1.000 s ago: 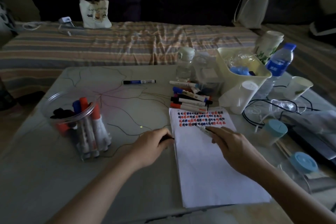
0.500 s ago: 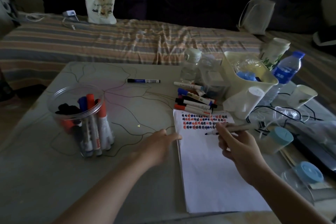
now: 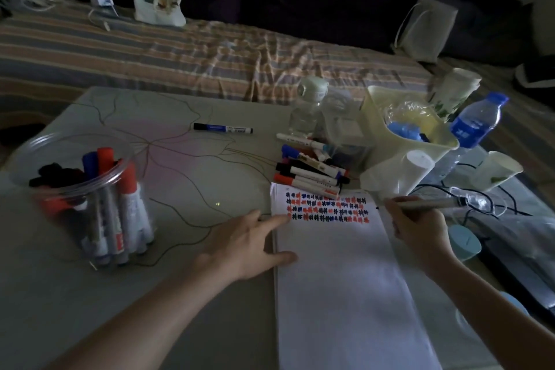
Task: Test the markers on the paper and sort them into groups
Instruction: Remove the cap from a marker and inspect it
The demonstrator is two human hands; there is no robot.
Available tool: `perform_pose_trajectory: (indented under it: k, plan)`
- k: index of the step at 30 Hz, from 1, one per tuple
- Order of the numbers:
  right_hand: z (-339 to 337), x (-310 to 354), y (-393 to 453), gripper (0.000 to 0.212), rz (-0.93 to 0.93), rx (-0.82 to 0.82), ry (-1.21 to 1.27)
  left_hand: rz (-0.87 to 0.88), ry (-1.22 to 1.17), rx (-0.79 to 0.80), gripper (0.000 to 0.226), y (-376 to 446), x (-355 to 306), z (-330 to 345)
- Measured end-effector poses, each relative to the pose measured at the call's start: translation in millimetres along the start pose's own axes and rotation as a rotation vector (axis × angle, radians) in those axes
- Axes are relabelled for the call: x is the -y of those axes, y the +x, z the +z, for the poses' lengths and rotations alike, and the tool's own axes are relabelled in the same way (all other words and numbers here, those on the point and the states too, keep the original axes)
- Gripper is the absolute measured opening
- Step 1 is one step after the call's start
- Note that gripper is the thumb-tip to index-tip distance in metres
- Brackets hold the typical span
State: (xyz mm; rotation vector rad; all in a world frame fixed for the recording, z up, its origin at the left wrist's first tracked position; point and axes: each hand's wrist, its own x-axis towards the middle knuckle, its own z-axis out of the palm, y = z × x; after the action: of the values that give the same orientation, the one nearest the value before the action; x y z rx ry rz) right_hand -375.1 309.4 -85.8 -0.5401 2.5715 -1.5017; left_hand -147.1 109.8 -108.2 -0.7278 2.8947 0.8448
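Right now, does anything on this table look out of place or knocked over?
One blue-capped white marker lies alone mid-table, apart from the pile of white markers above the sheet of white paper. A white paper cup lies on its side against the pale yellow plastic bin. No spill shows.

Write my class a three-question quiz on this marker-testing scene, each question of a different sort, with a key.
1. True or false: the right hand holds a marker.
2. Where does the left hand rest? A. in the jar B. at the left edge of the paper C. on the bottle
3. Fill in: one marker lies alone on the table, its cap coloured ____.

Key: 1 true; 2 B; 3 black.
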Motion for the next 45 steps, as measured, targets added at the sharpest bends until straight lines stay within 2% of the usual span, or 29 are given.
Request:
perform_pose_trajectory:
  k: [3, 7, 11, 17, 23, 29, 45]
  plan:
    - [3.9, -14.6, 12.2, 0.032, -0.053, -0.018, -0.084, 0.023, 0.143, -0.042, 0.079, 4.5, -3.6, -3.1]
    - [17.8, -30.6, 18.7, 0.018, -0.060, -0.054, -0.069, 0.046, 0.184, -0.017, 0.084, 11.4, -7.4, 1.3]
    - [20.1, -39.3, 14.6, 0.022, -0.102, -0.078, -0.094, 0.058, 0.200, 0.053, 0.092, 14.2, -6.2, 8.0]
    - [19.2, -42.5, 13.5, 0.014, -0.135, -0.077, -0.123, 0.052, 0.270, 0.069, 0.099, 15.1, -8.7, 5.4]
    - [18.9, -44.2, 11.5, 0.018, -0.137, -0.061, -0.090, 0.036, 0.304, 0.084, 0.092, 13.7, -14.3, 0.8]
    - [22.8, -43.0, 11.3, 0.010, -0.137, -0.055, -0.082, 0.024, 0.305, 0.093, 0.092, 12.8, -17.2, -0.4]
    - [21.8, -45.1, 8.6, 0.009, -0.159, -0.065, -0.056, 0.030, 0.287, 0.084, 0.090, 14.0, -16.0, 0.6]
